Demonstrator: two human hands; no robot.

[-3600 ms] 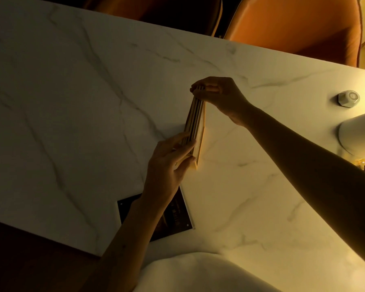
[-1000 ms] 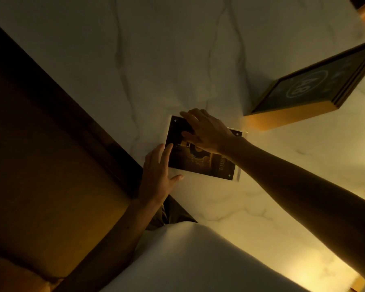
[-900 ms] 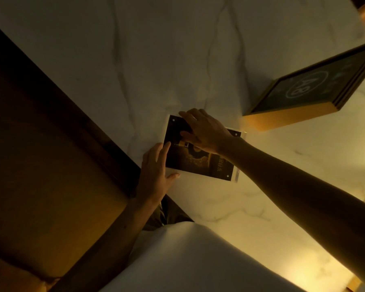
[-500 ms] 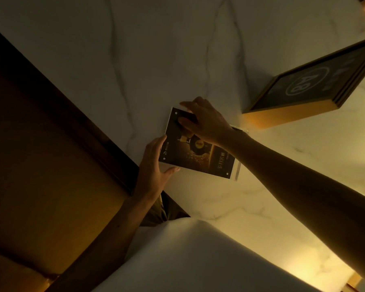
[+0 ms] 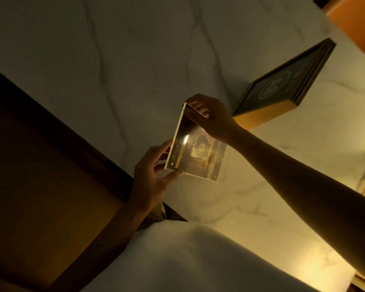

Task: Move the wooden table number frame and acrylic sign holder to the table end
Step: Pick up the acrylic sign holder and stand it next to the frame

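Dim, warm light from lower right of the acrylic sign holder (image 5: 198, 157); glare streak on its face, bench (image 5: 135, 60) upper-left in shadow, edges soft.

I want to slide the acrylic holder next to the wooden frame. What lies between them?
In the head view only the right hand, gripping the acrylic sign holder, lies before the wooden frame; otherwise bare marble table.

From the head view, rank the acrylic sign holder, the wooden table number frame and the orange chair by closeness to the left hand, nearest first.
1. The acrylic sign holder: the left hand grips its lower left corner.
2. The wooden table number frame: standing on the marble table, up and to the right, past the right hand.
3. The orange chair: top right corner, beyond the frame.
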